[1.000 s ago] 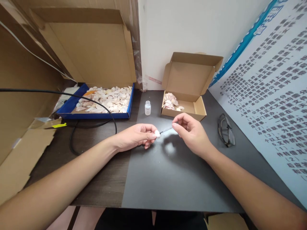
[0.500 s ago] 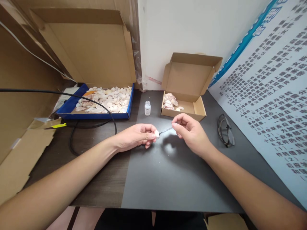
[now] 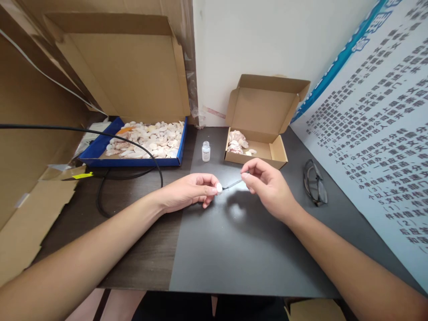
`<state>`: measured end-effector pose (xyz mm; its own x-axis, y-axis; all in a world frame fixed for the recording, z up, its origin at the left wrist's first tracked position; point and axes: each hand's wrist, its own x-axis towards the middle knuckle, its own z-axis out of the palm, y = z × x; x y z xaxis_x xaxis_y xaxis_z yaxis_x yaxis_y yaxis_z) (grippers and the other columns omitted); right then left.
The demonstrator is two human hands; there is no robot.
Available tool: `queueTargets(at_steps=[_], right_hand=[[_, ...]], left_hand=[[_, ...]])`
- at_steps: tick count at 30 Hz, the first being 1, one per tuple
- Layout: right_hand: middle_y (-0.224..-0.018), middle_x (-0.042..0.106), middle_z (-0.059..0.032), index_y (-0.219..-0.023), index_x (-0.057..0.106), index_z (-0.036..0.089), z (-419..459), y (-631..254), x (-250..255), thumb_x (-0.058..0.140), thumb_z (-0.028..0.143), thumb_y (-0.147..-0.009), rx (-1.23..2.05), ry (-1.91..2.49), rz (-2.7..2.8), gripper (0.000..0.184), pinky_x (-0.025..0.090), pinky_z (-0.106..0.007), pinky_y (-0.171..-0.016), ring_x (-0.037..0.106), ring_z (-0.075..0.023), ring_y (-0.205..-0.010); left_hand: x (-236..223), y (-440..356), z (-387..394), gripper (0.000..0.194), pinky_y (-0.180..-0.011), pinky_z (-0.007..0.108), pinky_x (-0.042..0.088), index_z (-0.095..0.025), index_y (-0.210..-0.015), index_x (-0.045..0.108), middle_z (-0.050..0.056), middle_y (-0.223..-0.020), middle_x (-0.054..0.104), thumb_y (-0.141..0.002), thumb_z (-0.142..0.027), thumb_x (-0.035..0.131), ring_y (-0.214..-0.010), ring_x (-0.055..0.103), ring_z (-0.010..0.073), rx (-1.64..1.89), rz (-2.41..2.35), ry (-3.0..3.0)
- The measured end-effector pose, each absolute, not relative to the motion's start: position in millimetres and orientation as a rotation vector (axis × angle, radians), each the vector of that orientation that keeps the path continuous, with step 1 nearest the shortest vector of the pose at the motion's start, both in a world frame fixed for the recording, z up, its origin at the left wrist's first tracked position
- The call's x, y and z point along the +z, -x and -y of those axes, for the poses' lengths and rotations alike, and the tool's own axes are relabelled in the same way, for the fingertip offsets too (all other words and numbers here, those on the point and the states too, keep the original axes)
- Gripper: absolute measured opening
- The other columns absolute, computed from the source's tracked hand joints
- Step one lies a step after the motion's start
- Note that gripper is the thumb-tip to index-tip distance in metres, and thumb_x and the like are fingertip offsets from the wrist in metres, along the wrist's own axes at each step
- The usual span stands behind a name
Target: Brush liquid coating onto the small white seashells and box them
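My left hand (image 3: 192, 191) pinches a small white seashell (image 3: 219, 187) between thumb and fingers. My right hand (image 3: 265, 185) is closed around the end of a thin brush (image 3: 233, 183). The brush slants down to the left, its dark tip at or very near the right edge of the shell; contact is too small to be sure of. Beyond the hands, a small open glass bottle (image 3: 206, 152) with a white label stands upright. Fingers hide the brush's upper end.
On the left, a blue-sided box (image 3: 130, 162) holds many seashells, its cardboard lid raised. A smaller cardboard box (image 3: 256, 157) at the back right holds several shells. Glasses (image 3: 314, 183) lie right of my hands. A black cable (image 3: 133, 143) loops over the table's left side.
My right hand has shifted very slightly to the right with the brush, whose tip stays by the shell. My left hand has hardly moved.
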<state>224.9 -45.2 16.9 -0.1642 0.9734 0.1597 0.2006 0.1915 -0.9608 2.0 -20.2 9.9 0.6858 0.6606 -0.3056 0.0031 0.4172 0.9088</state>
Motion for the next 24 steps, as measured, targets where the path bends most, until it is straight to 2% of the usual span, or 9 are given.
queueTargets(at_steps=[12,24], right_hand=[[-0.063,0.044,0.0054,-0.083,0.056,0.02,44.8,-224.8,17.0,0.062,0.03,-0.085,1.04,1.181,1.541,0.012,0.035,-0.025,-0.054,0.041,-0.0098,-0.055],[-0.064,0.045,0.006,-0.085,0.056,0.019,45.1,-223.5,15.0,0.061,0.032,-0.087,1.153,1.09,1.49,0.014,0.035,-0.025,-0.053,0.04,-0.0086,-0.053]], left_hand=[[10.4,-1.8,19.6,0.017,-0.06,0.022,0.042,-0.015,-0.085,0.063,-0.002,-0.071,0.057,-0.079,-0.026,0.074,-0.063,0.051,0.0088,0.447,-0.698,-1.076],[11.0,-2.0,19.0,0.019,-0.059,0.021,0.039,-0.014,-0.082,0.064,-0.001,-0.069,0.056,-0.078,-0.029,0.075,-0.06,0.049,0.0082,0.426,-0.696,-1.09]])
